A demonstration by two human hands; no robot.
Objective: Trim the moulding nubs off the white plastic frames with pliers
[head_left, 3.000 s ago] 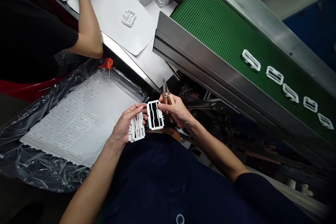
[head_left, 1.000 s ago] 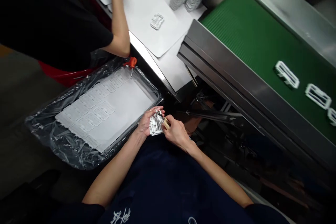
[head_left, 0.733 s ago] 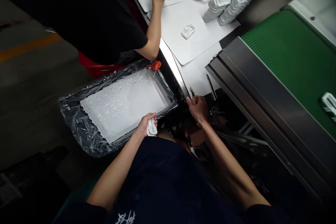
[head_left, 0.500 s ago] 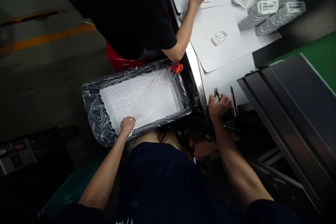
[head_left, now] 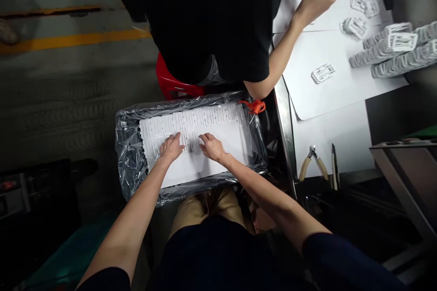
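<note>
A bin lined with clear plastic (head_left: pixel 128 163) stands in front of me, holding a white sheet (head_left: pixel 218 154) and rows of thin white plastic parts (head_left: pixel 191 118). My left hand (head_left: pixel 171 147) touches the left part of the second, shorter row, thumb and fingers apart. At that row's right end is my right hand (head_left: pixel 212 147), also with parted fingers. Between them a few thin parts (head_left: pixel 190 141) stand side by side. What lies under my palms is hidden. On the table's paper rest nippers with cream handles (head_left: pixel 312 163), apart from both hands.
A slim knife-like tool (head_left: pixel 334 168) lies beside the nippers. An orange-handled tool (head_left: pixel 254 107) sits at the bin's far right corner. A co-worker in black (head_left: pixel 211 22) handles white parts at the table, near stacked parts (head_left: pixel 392 54). A red stool (head_left: pixel 170 84) stands behind the bin.
My right hand has left the nippers on the table and moved left into the bin. My left hand has shifted from the bin's near edge up onto the second row and opened.
</note>
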